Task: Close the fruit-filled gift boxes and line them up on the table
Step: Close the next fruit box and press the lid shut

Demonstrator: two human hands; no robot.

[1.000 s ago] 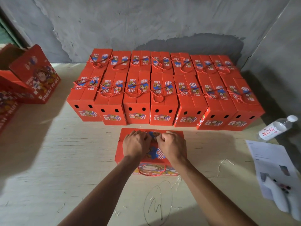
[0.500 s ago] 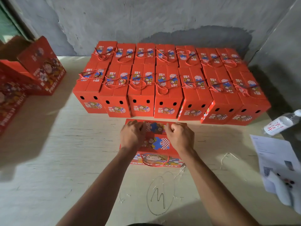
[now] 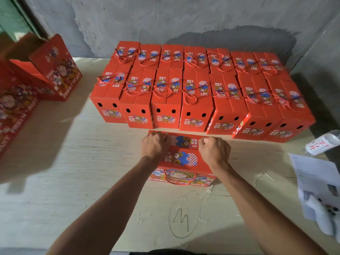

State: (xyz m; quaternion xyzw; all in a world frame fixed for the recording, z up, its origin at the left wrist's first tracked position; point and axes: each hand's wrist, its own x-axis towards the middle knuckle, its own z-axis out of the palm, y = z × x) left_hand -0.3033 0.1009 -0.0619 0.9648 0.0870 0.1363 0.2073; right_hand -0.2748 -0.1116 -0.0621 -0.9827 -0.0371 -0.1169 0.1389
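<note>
- Far left of both hands: open gift boxes (image 3: 46, 70) stand at the table edge with flaps raised, well apart from the work area. Their contents are not visible.
- Left hand (image 3: 154, 144): fingers curled, knuckles up, pressing on the far left corner of the top of the box in hand (image 3: 181, 157). Whether the fingers pinch a flap edge or only press cannot be told from this view.
- Between the hands: the printed top flaps of the box in hand lie flat. Its rope handle (image 3: 179, 178) hangs over the near face, below both wrists.
- Right hand (image 3: 214, 150): fingers curled into a loose fist on the far right corner of the same top. Again, pinch or press cannot be distinguished.
- Beyond the hands: the closed boxes (image 3: 195, 92) stand in two rows against the wall, touching side by side. The box in hand sits just in front of the nearer row.
- Right of the right hand: a water bottle (image 3: 322, 144) and printed papers (image 3: 316, 181) lie near the table (image 3: 73, 181) edge.
- Step in hand (judgement): seating the top flaps of this box; closure looks nearly complete.
- Next move (judgement): confirm the flaps are locked, then place the box to begin a new row, square with the nearer row. The rope handle should be kept from catching under the box.
</note>
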